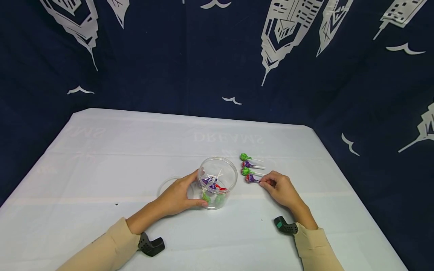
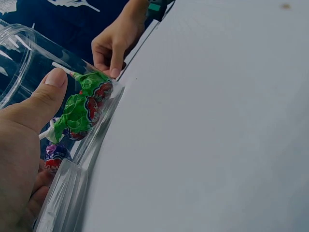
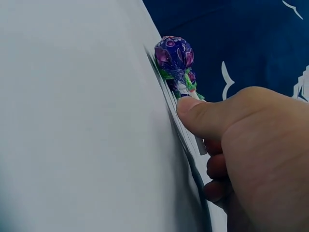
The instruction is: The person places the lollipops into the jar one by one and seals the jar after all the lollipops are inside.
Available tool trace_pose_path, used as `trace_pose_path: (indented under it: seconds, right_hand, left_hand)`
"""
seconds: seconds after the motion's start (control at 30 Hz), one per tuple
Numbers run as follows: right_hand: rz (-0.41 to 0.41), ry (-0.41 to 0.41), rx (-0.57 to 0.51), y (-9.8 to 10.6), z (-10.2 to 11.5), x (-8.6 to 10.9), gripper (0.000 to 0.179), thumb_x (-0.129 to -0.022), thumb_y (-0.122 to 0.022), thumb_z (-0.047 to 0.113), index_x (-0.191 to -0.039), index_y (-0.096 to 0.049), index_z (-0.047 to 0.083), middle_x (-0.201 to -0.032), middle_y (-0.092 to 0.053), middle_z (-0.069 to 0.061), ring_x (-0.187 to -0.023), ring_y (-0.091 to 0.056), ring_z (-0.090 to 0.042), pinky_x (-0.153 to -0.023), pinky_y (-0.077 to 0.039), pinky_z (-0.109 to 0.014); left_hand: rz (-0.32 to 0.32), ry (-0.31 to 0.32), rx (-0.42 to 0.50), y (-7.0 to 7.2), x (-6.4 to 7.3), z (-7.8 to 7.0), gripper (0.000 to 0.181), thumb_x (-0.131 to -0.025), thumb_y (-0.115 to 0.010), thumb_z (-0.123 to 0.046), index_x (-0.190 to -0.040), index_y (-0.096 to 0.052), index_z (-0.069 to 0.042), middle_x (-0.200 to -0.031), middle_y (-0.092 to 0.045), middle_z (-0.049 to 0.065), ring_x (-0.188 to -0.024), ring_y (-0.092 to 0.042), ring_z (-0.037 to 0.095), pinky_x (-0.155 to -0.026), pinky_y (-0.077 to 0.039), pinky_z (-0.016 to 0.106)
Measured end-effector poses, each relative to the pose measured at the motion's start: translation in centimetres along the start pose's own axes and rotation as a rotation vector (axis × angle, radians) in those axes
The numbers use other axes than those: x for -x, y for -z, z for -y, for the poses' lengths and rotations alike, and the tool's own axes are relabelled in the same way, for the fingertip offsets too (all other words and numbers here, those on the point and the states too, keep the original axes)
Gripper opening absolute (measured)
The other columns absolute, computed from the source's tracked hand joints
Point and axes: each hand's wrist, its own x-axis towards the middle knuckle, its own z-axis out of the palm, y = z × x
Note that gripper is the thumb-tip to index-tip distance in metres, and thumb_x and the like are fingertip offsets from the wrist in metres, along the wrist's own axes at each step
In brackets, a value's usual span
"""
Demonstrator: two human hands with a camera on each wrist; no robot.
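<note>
My left hand [image 1: 178, 199] grips a clear plastic jar [image 1: 210, 165] from its left side, thumb at the front. Several wrapped lollipops lie inside it; in the left wrist view green ones [image 2: 77, 115] and a purple one [image 2: 57, 155] show through the wall. To the jar's right, my right hand [image 1: 279, 188] pinches the stick of a purple lollipop [image 1: 251, 178], its wrapped head pointing away from the fingers in the right wrist view. This lollipop is the nearest of a short row, with two green ones [image 1: 245, 157] and another purple one [image 1: 246, 164] beyond.
A clear round lid [image 2: 60, 198] lies on the table beside the jar, partly behind my left hand. White cloth covers the table [image 1: 217, 241]. A dark blue curtain [image 1: 162, 56] with white prints hangs along the back and right edges.
</note>
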Motion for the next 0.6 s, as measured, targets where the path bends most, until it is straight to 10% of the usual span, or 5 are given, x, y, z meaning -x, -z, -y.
trace_pose_path:
  seconds: [0.6]
  right_hand:
    - [-0.037, 0.054, -0.06, -0.1, 1.3, 0.0, 0.01, -0.087, -0.073, -0.002, -0.085, -0.067, 0.006, -0.078, -0.052, 0.005, -0.066, -0.043, -0.007, -0.054, -0.037, -0.022]
  left_hand:
    - [-0.008, -0.018, -0.005, -0.1, -0.1, 0.2, 0.103, -0.074, -0.086, -0.041, -0.152, -0.033, 0.0, -0.146, -0.05, 0.014, -0.133, -0.048, 0.031, -0.109, -0.04, 0.047]
